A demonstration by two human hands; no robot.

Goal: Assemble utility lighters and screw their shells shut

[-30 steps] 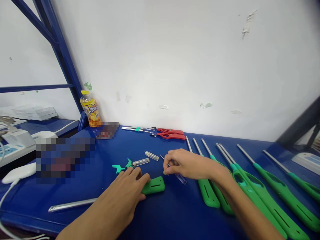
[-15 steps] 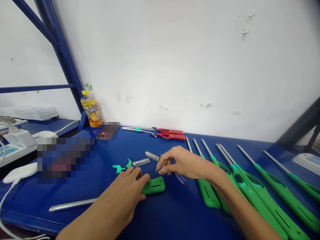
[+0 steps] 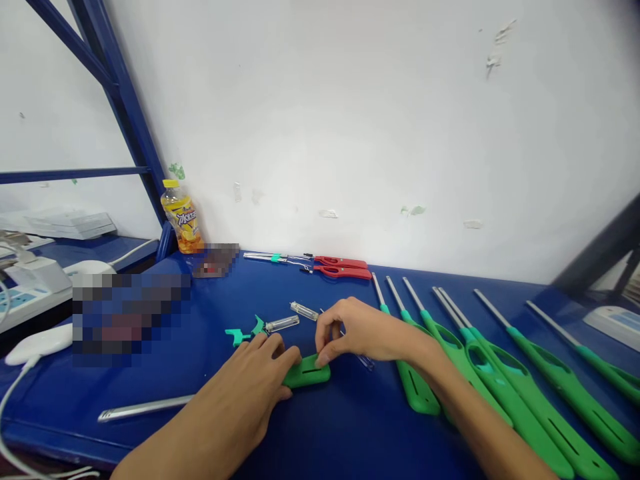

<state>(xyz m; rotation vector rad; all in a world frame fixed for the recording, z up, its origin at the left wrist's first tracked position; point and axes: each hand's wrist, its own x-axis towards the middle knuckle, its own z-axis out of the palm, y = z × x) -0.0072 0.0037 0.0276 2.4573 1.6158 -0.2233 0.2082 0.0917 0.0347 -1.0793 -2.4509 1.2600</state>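
My left hand (image 3: pixel 260 373) wraps around a long-reach lighter, whose green handle (image 3: pixel 309 380) shows past the fingers. Its metal tube (image 3: pixel 145 408) points left along the table. My right hand (image 3: pixel 360 330) is pinched at the handle's right end, thumb and index finger touching the slotted face; whatever is between them cannot be made out. Beyond the hands lie teal plastic trigger pieces (image 3: pixel 237 337) and two clear fuel tubes (image 3: pixel 283 324). Another clear tube (image 3: pixel 367 363) is partly covered by my right hand.
Several green long-reach lighters (image 3: pixel 560 373) lie in a row at the right. Two red lighters (image 3: pixel 345 273) rest along the wall, beside metal tubes (image 3: pixel 265 257). A yellow-capped drink bottle (image 3: pixel 183 223) stands back left. At the far left is a white power strip (image 3: pixel 37 300).
My right hand has shifted slightly left and down, its fingertips now meeting the green handle's end. My left hand keeps its hold in the same place.
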